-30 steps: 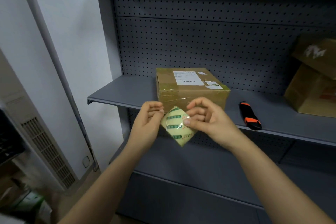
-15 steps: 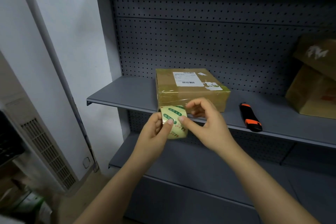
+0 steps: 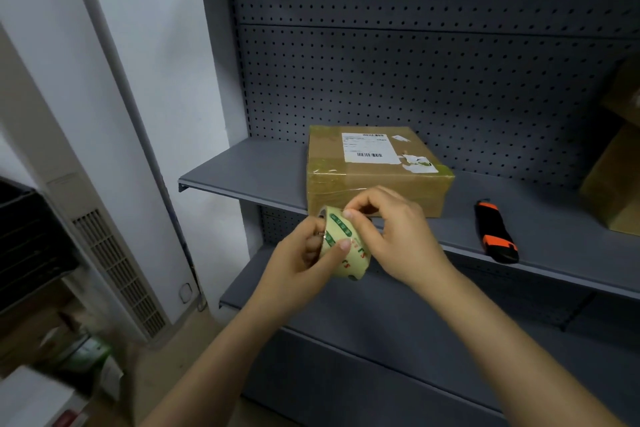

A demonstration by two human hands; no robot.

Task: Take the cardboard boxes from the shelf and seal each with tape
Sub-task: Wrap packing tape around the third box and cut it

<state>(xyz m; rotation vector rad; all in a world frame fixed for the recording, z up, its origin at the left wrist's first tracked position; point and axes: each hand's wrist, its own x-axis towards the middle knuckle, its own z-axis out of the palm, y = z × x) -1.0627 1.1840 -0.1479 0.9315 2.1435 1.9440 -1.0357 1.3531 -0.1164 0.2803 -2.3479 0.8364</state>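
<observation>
Clamped round seemingly light, stiff tape roll [image 3: 337, 232]: left grip [image 3: 294, 263] on rim, right grip [image 3: 398, 239] pinching slick wrap; cardboard box [image 3: 374, 180] beyond.

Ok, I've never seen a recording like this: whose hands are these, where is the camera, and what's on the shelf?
No machine here: these are a person's two bare hands, filmed by a wide-angle camera worn on their head, looking forward and down. The left hand grips a roll of packing tape with green print. The right hand pinches at its outer surface, probably hunting for the tape's end. Behind them, on a grey metal shelf, sits a cardboard box with a shipping label and some tape on it. To its right lies a black and orange utility knife, and more cardboard boxes stand at the right edge.
</observation>
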